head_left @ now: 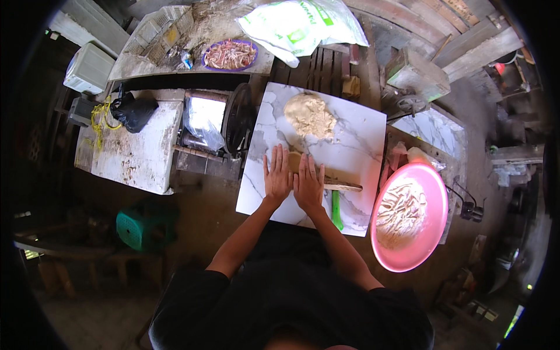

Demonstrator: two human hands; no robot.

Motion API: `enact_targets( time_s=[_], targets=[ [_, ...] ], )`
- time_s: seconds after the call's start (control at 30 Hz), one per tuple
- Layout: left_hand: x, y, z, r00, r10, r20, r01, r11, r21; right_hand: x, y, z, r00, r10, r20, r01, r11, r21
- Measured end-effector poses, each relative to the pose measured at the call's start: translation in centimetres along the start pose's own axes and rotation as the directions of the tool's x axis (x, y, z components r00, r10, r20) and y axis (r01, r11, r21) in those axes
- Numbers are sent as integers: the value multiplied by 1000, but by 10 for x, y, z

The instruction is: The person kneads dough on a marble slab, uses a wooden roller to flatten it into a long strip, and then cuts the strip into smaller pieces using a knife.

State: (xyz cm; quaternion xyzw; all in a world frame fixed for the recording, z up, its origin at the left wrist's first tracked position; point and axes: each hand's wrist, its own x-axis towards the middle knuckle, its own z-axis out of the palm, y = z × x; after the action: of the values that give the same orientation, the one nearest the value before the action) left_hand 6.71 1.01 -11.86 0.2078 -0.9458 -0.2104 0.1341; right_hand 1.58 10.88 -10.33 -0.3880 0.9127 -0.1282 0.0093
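Observation:
Both my hands lie flat, side by side, on a square white marble-patterned board [356,151]. My left hand [277,178] has its fingers stretched forward, and my right hand [308,182] lies beside it the same way. Between and under the fingers shows a small tan piece of dough [294,158], mostly covered by the hands. Farther up the board sits a larger pale lump of dough [309,115]. Just right of my right hand lies a wooden stick [344,186]. A tool with a green handle [336,213] lies below the stick, its other end hidden.
A pink basin [441,221] with floury strips stands at the right. To the left is a machine with a dark wheel [238,119], then a stained white table [140,157] bearing a black bag [134,111]. Behind are a purple-rimmed plate [255,55] and a white sack [291,29].

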Motion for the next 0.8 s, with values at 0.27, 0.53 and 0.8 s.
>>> enact_targets(
  time_s=[0.27, 0.53, 0.8],
  targets=[
    [74, 1, 5, 998, -66, 4, 66, 996, 52, 71, 21, 4, 993, -10, -117, -6, 990, -141],
    [5, 1, -13, 999, 3, 51, -3, 1000, -5, 3, -6, 3, 1000, -5, -23, 5, 1000, 16],
    [35, -6, 1, 999, -20, 42, 18, 999, 50, 32, 6, 8, 998, -34, -54, 33, 999, -23]
  ],
)
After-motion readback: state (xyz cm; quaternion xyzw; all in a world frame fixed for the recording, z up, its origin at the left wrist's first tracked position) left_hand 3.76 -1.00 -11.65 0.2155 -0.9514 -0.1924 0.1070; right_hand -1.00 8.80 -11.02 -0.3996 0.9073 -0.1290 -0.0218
